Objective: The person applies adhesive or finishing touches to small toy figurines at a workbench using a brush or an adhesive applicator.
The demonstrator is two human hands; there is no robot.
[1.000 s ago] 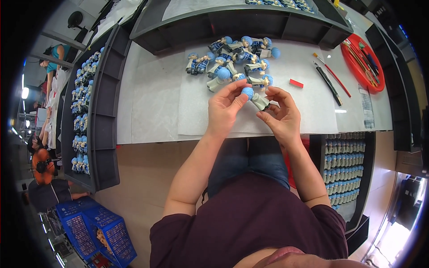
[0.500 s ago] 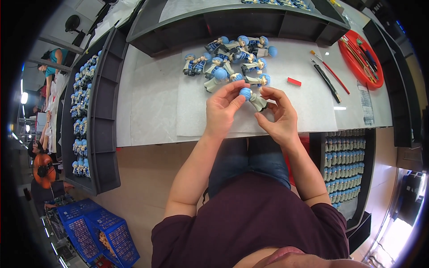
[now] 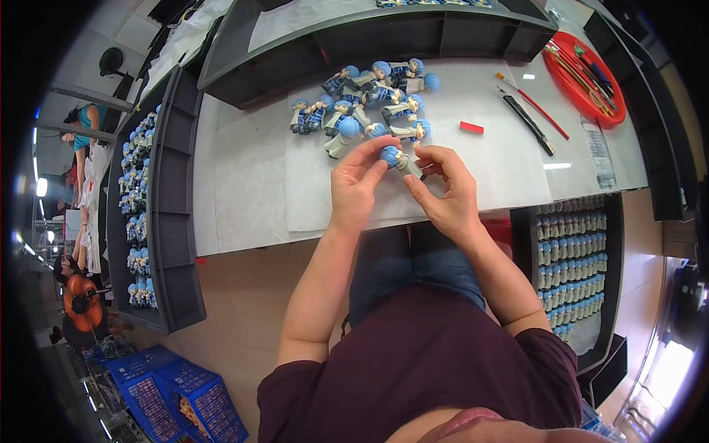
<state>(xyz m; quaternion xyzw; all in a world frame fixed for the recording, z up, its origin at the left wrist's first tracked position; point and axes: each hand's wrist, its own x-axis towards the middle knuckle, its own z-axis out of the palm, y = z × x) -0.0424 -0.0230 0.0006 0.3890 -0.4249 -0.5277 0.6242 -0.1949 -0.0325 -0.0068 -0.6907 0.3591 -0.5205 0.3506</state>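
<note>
Figurine (image 3: pixel 405 165) with smooth blue hair and a long, pale grey-green body, dark at the feet, tilted so that its head points left and its feet slope down to the right. It is held above a white sheet (image 3: pixel 502 173) by the middle of the worktop's near edge. The left hand (image 3: pixel 353 190) pinches the head between thumb and fingers. The right hand (image 3: pixel 452 198) is curled and partly open, its thumb and fingertips gripping the foot end.

Just beyond the hands, a loose pile of similar figurines (image 3: pixel 380 93), some with blue-and-white clothes, lies on the sheet. Behind it, a large black tray (image 3: pixel 369 50) runs along the far edge of the pale worktop (image 3: pixel 240 177). Toward the right edge are a small red block (image 3: pixel 471 128), a black pen-like tool (image 3: pixel 527 125), a red-handled brush (image 3: pixel 539 111) and, near the far right corner, a round red dish (image 3: pixel 619 111) of tools. Another black tray (image 3: pixel 176 199) of figurines stands beside the left edge; below the near right corner, a third tray holds neat rows of figures (image 3: pixel 572 262).

Blue crates (image 3: pixel 208 402) sit on the floor at lower left, and a person in a teal top (image 3: pixel 88 118) is farther off.
</note>
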